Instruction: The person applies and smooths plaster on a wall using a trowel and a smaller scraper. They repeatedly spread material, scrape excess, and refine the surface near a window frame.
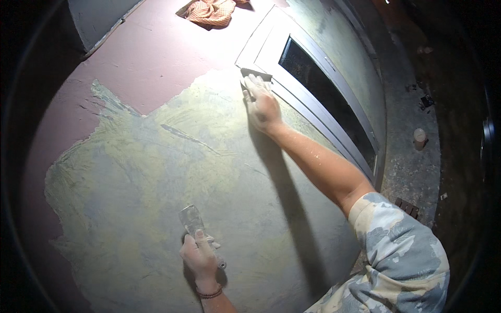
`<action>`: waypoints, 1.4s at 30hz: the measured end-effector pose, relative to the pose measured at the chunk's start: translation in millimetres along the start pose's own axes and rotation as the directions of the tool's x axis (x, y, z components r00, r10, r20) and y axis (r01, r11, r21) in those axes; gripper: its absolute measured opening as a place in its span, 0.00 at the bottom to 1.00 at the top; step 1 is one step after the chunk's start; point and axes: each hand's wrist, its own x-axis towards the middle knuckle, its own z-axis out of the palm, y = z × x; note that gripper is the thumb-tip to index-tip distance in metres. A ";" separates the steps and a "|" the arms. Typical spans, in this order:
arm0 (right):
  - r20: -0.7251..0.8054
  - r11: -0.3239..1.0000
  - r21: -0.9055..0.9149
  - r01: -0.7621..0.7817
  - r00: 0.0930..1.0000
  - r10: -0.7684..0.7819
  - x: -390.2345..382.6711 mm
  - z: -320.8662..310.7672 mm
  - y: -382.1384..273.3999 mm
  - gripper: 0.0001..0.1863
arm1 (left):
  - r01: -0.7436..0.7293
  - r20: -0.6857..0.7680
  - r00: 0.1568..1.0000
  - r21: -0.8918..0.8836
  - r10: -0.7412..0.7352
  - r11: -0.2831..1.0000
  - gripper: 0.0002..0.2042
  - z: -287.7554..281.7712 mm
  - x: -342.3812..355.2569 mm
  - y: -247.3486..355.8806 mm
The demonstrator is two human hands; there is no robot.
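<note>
My left hand, dusted white and with a dark bracelet at the wrist, is closed round the handle of a putty knife. Its smeared metal blade points up, in front of the patchy wall. My right arm reaches up to the corner of the white door or window frame. There my right hand, whitened with dust, presses its extended fingers over a dark grey flat sheet, which looks like sandpaper. Most of that sheet is hidden under the fingers. The wall shows yellowish-grey filler with ragged edges.
Pink paint surrounds the filler at the upper left. An orange patterned cloth lies in a recess at the top. Beyond the dark pane, a pale cup-like container stands on the stained floor at right.
</note>
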 end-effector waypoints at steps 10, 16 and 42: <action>0.069 0.990 0.009 0.144 0.987 -0.144 1.3 -4.8 -2.8 0.24 | 0.042 -0.012 0.999 -0.008 -0.042 0.999 0.18 1.2 -1.6 -10.3; 0.155 0.956 0.015 0.294 0.943 -0.293 -32.6 -0.7 -28.8 0.23 | -0.018 -0.046 0.999 0.006 0.018 1.000 0.18 3.6 -3.9 -13.1; 0.311 0.739 0.240 0.629 0.671 -0.673 -58.3 17.7 -67.2 0.28 | 0.012 -0.026 1.000 -0.065 -0.014 0.998 0.20 4.4 -1.8 -22.0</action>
